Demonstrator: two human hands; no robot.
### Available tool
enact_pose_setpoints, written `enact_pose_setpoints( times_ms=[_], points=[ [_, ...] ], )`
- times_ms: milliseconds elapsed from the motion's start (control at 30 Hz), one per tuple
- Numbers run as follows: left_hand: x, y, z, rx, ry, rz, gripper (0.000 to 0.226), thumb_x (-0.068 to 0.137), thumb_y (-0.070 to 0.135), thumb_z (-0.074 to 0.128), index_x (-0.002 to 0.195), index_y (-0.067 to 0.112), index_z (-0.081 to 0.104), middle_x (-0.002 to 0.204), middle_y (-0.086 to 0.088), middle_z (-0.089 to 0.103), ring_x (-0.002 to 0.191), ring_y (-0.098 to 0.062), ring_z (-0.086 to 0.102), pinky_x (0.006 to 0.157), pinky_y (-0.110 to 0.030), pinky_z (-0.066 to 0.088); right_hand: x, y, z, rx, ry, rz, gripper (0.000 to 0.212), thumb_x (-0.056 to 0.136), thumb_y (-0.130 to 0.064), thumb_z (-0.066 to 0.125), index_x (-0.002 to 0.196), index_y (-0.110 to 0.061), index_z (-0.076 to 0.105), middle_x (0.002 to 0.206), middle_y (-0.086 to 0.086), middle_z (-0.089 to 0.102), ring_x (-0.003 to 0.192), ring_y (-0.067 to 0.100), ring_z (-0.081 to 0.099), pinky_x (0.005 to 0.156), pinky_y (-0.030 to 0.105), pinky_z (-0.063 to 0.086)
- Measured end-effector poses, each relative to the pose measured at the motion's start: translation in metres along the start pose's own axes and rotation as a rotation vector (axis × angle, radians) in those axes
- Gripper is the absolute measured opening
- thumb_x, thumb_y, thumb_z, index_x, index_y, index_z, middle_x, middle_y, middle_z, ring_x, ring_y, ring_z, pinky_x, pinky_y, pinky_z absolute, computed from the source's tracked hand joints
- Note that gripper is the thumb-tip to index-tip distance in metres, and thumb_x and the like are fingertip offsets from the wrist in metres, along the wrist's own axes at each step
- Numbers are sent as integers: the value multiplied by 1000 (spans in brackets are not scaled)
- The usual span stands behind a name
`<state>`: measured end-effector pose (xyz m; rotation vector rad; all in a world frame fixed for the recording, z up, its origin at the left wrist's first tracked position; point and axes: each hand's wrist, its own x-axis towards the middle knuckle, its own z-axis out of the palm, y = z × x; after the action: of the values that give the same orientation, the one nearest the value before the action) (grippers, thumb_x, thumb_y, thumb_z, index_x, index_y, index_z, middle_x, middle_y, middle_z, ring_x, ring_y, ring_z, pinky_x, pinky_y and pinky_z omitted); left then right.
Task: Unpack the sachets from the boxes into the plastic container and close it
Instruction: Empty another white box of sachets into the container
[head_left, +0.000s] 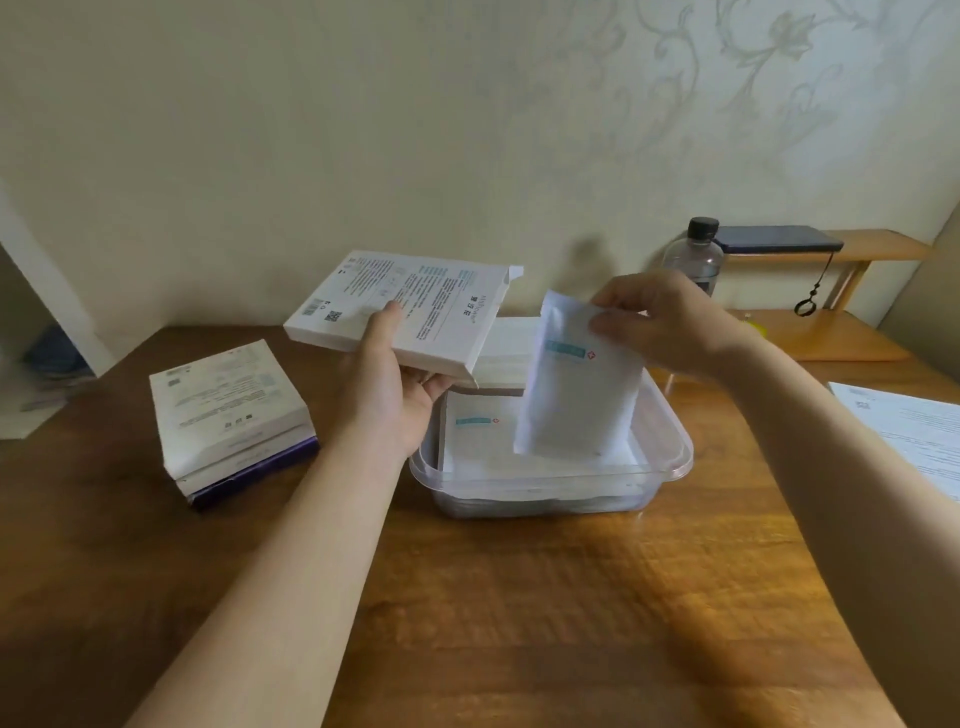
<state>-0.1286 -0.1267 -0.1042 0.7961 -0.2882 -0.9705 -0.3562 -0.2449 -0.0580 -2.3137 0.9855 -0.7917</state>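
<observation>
Nearest, beneath both arms: wooden desk (519, 597). Just under the right hand (670, 322): clear plastic container (670, 467), lid off, flat white sachets (478, 431) lying inside. Right hand: thumb and fingertips pinching the top edge of one white sachet (576, 395), hung upright, lower edge down inside the container's rim. Left hand (395, 395), just left of the container: palm up, fingers curled under an open white box (405, 306), thumb on top, flap end toward the right hand. Further left of that hand: stack of boxes (228, 415). Beyond the right hand: dark-capped bottle (696, 254).
</observation>
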Motion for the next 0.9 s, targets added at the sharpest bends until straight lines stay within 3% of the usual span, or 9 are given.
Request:
enact_pose_setpoints(
  times_ms=[67,133,333,433,567,667,733,800,900],
  points=[
    [3,-2,0,36,-18,0,35,96,28,65,130,21,59,111,-11,76,101,-27,74,64,-38,59,5,4,6,11,-83,42,11,90,-9,67,83,-16,73,84,22,68,66,14,54,65,30,47],
    [5,-5,0,77,-34,9,36,96,30,65,131,24,59,116,-11,75,107,-29,72,65,-38,59,11,7,11,-32,-152,67,12,89,-12,68,82,-20,73,85,21,69,65,15,55,64,31,48],
    [5,-9,0,133,-55,25,34,97,32,64,131,27,59,116,-10,75,105,-27,73,64,-37,59,28,10,25,-404,-335,63,6,91,-20,66,91,-24,70,80,-6,64,70,14,58,62,27,47],
    [4,-10,0,158,-59,29,30,97,33,64,127,29,61,113,-7,76,106,-27,73,73,-40,60,30,10,31,-562,-346,35,8,93,-22,63,95,-28,68,80,-8,59,74,16,56,63,29,43],
    [3,-12,0,178,-51,46,35,96,34,65,131,29,59,115,-7,75,106,-26,73,63,-34,58,24,14,41,-825,-353,-23,11,95,-20,62,104,-24,66,95,-2,60,86,23,59,70,36,51],
    [2,-11,0,183,-51,48,35,97,34,64,131,29,59,114,-7,75,106,-26,73,59,-32,56,13,11,50,-1131,-292,-202,17,95,-16,61,112,-18,61,96,1,53,90,22,56,66,32,42],
    [1,-11,1,180,-50,45,32,97,33,64,128,28,60,113,-6,76,103,-25,73,58,-32,56,5,6,57,-1109,-274,-246,23,95,-22,62,118,-16,59,104,2,58,95,22,59,68,30,44],
    [0,-11,1,183,-42,51,30,97,33,64,127,29,61,111,-5,76,101,-24,74,58,-32,57,-1,-2,61,-884,-405,-134,43,96,-40,61,133,-21,54,125,2,59,110,23,59,85,34,52],
    [-1,-12,3,193,-42,67,32,97,32,64,129,29,60,110,-4,77,99,-23,74,57,-31,56,-9,-11,63,-746,-734,39,81,92,-65,51,158,-28,22,164,-4,24,147,24,32,117,42,29]
  ],
)
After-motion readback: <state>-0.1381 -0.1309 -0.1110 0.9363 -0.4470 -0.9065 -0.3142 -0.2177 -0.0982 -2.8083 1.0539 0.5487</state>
